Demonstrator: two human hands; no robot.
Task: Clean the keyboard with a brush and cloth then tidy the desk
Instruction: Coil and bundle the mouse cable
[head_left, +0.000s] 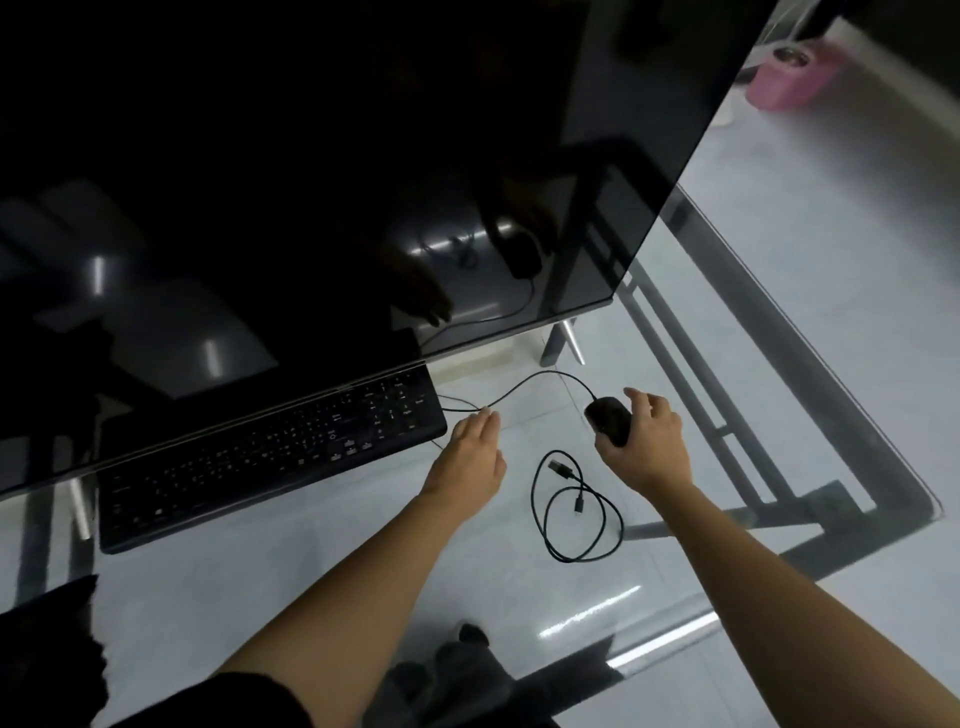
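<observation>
My right hand (647, 441) grasps the small black wired mouse (608, 420) on the clear glass desk (519, 582). My left hand (475, 452), fingers straight and released, sits just beside the flat black keyboard (270, 457), which is tucked under the big dark monitor (363, 156). I see a looped black cable (576, 514) lying between them.

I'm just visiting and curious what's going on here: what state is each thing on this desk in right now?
monitor: screen dark.
keyboard: flat on the glass desk, back edge under the monitor.
mouse: gripped, cord attached.
loose cable: coiled, both plugs free.
left hand: open, fingers straight, by the cord.
right hand: fingers curled round the mouse.
</observation>
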